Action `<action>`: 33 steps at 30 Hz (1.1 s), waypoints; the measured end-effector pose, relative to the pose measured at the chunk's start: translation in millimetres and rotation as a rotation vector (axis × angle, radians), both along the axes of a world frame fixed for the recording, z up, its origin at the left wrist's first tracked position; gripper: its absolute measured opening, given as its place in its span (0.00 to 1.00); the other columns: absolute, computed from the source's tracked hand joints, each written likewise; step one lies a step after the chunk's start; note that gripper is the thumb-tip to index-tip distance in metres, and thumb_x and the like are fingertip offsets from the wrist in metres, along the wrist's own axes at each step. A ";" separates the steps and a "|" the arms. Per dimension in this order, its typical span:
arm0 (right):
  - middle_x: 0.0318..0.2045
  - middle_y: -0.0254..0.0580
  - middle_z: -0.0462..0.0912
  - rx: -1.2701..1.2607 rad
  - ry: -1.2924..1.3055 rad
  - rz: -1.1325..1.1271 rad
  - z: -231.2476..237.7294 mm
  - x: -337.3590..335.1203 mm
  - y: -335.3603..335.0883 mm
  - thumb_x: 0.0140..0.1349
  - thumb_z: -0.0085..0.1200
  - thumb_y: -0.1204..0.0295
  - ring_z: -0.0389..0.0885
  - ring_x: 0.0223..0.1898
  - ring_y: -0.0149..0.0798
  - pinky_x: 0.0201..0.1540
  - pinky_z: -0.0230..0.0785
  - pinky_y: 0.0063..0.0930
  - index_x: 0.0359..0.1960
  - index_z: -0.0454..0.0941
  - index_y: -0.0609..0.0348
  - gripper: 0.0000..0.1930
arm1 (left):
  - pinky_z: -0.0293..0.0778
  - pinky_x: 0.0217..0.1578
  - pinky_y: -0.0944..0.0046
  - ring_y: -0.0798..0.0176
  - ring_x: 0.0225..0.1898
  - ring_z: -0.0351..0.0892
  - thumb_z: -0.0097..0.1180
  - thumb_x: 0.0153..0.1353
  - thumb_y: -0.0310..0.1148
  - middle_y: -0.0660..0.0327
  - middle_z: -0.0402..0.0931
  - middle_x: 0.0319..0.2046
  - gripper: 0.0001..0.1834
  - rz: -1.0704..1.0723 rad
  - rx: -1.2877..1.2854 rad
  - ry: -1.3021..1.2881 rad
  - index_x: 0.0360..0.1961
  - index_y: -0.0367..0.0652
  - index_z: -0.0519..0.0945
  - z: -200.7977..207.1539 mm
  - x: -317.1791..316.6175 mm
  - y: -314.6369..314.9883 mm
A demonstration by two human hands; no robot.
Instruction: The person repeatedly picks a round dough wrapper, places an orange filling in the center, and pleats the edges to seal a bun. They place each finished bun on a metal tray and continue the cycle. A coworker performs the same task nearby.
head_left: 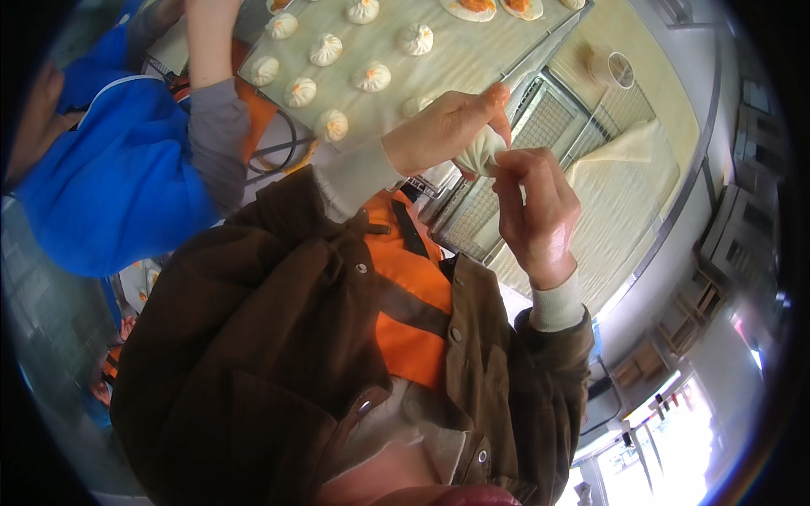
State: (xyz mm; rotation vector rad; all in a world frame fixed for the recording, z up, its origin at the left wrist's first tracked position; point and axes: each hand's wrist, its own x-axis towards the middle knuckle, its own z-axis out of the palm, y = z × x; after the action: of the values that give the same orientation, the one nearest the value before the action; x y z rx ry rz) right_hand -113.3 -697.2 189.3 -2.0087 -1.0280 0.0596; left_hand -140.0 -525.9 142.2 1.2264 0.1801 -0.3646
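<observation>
A pale, pleated stuffed bun [477,155] is held up in front of my chest, between both hands. My left hand [443,131] is closed around its far side, with the thumb raised over the top. My right hand [538,207] pinches the bun's gathered dough edge with thumb and forefinger. The inside of the bun and the left fingers under it are hidden. Beyond my hands, several finished pleated buns [372,78] sit spaced apart on a cloth-lined tray [337,21]. Flat dough rounds, one being this wrapper with orange filling [469,8], lie at the far edge.
Wire mesh racks [547,114] lie beside the tray, next to a pale cloth [620,202] spread on the table at right. A round white container [613,69] stands behind them. Close on my left is a co-worker in a blue garment [126,160], one arm reaching toward the tray.
</observation>
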 end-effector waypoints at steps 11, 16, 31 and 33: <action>0.27 0.45 0.75 -0.052 0.121 0.040 -5.0 0.5 7.1 0.56 0.60 0.85 0.79 0.25 0.47 0.27 0.72 0.35 0.39 0.76 0.62 0.11 | 0.72 0.30 0.70 0.70 0.25 0.73 0.31 0.70 0.68 0.62 0.73 0.23 0.41 0.191 -0.069 0.233 0.31 0.37 0.78 3.4 -3.8 -3.7; 0.30 0.46 0.77 -0.106 -0.158 0.094 -6.4 4.8 9.2 0.55 0.63 0.83 0.80 0.27 0.46 0.28 0.73 0.34 0.40 0.75 0.63 0.12 | 0.71 0.34 0.70 0.71 0.28 0.73 0.30 0.73 0.64 0.63 0.75 0.25 0.38 0.343 -0.088 0.226 0.31 0.38 0.78 -3.1 -5.9 -12.5; 0.31 0.47 0.84 0.016 0.069 -0.263 -11.9 -11.8 18.6 0.56 0.64 0.82 0.84 0.28 0.40 0.31 0.75 0.28 0.39 0.83 0.63 0.10 | 0.70 0.33 0.68 0.71 0.28 0.70 0.37 0.76 0.52 0.62 0.73 0.24 0.28 0.693 0.192 -0.229 0.32 0.38 0.74 -17.8 -9.5 -27.6; 0.30 0.46 0.84 0.030 -0.015 -0.245 -15.1 -10.9 18.8 0.55 0.63 0.83 0.84 0.28 0.42 0.30 0.75 0.29 0.38 0.83 0.62 0.09 | 0.70 0.32 0.69 0.72 0.27 0.70 0.37 0.76 0.53 0.64 0.72 0.24 0.28 0.674 0.127 -0.148 0.31 0.38 0.74 -17.9 -8.8 -26.4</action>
State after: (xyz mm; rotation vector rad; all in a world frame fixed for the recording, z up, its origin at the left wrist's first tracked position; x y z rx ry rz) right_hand -124.2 -678.4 174.2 -2.0948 -0.7802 -0.1014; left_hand -148.8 -552.3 124.3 1.2355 0.4762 0.3266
